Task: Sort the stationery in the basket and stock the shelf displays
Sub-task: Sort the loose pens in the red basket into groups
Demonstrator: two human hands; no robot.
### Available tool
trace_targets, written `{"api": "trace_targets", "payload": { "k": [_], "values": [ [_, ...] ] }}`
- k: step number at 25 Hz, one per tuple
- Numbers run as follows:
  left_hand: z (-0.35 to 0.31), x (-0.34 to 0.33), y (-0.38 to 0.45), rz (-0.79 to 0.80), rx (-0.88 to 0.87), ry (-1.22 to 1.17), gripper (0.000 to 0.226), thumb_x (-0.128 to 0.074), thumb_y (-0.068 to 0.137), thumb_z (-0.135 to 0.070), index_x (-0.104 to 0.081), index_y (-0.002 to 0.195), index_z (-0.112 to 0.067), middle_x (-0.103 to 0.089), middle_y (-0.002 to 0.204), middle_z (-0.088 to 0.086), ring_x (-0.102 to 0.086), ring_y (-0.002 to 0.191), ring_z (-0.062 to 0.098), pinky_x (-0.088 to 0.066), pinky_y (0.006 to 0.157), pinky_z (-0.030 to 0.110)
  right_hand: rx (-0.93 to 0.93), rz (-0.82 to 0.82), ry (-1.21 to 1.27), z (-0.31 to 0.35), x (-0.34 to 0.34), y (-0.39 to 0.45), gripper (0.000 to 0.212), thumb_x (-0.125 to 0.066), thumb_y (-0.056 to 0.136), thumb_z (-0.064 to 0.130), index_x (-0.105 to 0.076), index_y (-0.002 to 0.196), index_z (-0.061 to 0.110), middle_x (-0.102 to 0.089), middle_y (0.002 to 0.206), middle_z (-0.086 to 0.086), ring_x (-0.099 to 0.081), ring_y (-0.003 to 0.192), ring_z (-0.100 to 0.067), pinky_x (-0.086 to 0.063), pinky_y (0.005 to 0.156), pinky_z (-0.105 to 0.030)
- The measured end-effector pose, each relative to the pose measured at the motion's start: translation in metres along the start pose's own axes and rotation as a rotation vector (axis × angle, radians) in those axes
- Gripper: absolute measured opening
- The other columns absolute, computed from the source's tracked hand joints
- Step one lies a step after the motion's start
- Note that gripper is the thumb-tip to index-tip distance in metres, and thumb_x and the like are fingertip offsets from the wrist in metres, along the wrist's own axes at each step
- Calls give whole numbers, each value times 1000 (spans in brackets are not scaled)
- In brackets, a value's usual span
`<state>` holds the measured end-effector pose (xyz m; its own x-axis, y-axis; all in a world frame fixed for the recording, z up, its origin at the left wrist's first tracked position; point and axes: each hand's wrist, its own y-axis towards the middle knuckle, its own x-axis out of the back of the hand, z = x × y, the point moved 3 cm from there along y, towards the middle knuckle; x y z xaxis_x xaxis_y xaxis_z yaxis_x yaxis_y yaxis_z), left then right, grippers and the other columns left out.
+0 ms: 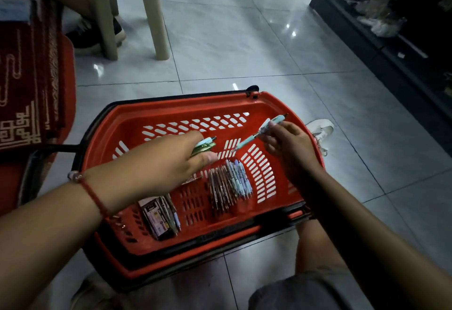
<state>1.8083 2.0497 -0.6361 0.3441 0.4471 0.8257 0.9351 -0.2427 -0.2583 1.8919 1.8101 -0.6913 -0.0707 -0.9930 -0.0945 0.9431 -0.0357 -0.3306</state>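
Evidently sorting by kind — left hand (171,160) clamps a few pens (204,145), right hand (288,148) pinches one pale-blue pen (265,128); below both hands' fingers lie grouped pens (228,187) in the basket (176,111).

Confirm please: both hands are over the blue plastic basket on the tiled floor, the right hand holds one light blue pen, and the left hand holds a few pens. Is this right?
One detail is wrong: the slotted plastic basket is red, not blue, as the head view shows. The rest holds: both hands are over it on the tiled floor, the right hand holds one light blue pen, and the left hand holds a few pens.
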Motion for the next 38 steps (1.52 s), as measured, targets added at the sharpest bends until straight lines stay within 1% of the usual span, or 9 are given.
{"api": "trace_targets", "payload": {
  "k": [6, 9, 15, 19, 22, 25, 27, 34, 38],
  "values": [
    [18, -5, 21, 63, 45, 1, 34, -35, 91, -64, -39, 91, -30, -55, 76, -5, -53, 68, 11, -42, 60, 34, 0, 69, -1048, -86, -13, 98, 4, -64, 94, 18, -66, 92, 15, -72, 94, -9, -67, 75, -16, -51, 60, -27],
    [26, -7, 30, 69, 89, -34, 28, -31, 96, -58, -36, 94, -31, -53, 71, -3, -51, 63, 12, -36, 55, 34, -149, 173, -1405, -130, -8, 141, 23, -59, 94, 19, -67, 111, 5, -68, 112, -15, -64, 102, -32, -48, 78, -32],
    [60, -16, 43, 89, 234, -99, 15, -31, 97, -46, -40, 96, -35, -57, 69, -3, -54, 60, 11, -41, 55, 33, -238, 275, -1628, -197, -13, 181, 17, -63, 94, 22, -65, 89, 7, -62, 75, -6, -55, 62, -14, -34, 48, -22],
    [78, -26, 54, 80, 204, -31, 15, -35, 98, -47, -44, 102, -37, -56, 79, -9, -54, 70, 7, -46, 65, 33, -238, 330, -1715, -196, -33, 180, 19, -57, 96, 22, -66, 98, 5, -67, 87, -9, -62, 74, -18, -34, 45, -22],
    [80, -27, 59, 39, 166, -111, 17, -40, 98, -45, -53, 104, -35, -58, 82, -10, -54, 73, 5, -47, 69, 35, -322, 501, -1406, -160, -63, 146, 27, -62, 94, 28, -67, 110, 7, -69, 100, -11, -65, 82, -20, -42, 54, -22],
    [78, -26, 63, -1, 117, -244, 17, -45, 99, -40, -58, 105, -33, -64, 86, -10, -59, 79, 7, -49, 74, 41, -576, 687, -388, -96, -96, 78, 29, -66, 89, 26, -65, 110, 6, -68, 101, -12, -64, 84, -22, -53, 77, -32],
    [69, -24, 63, -13, 53, -303, 15, -48, 99, -37, -59, 106, -31, -66, 91, -11, -61, 85, 8, -49, 78, 42, -607, 649, -46, -63, -108, 37, 20, -55, 95, 21, -64, 108, 9, -70, 94, -8, -67, 80, -19, -56, 76, -29],
    [27, -13, 53, -68, -115, -369, 17, -47, 100, -33, -59, 112, -31, -67, 100, -13, -61, 92, 5, -49, 83, 42, -424, 380, 237, -27, -92, -21, 32, -63, 77, 17, -66, 107, 7, -72, 84, -4, -69, 70, -10, -56, 64, -20],
    [9, -19, 41, -64, -123, -461, 23, -48, 101, -30, -61, 120, -33, -65, 87, -23, -59, 73, -4, -51, 66, 28, -362, 371, 220, -25, -75, -40, 27, -67, 79, 19, -68, 104, 8, -74, 88, -4, -69, 75, -10, -53, 70, -20]
  ]
}}
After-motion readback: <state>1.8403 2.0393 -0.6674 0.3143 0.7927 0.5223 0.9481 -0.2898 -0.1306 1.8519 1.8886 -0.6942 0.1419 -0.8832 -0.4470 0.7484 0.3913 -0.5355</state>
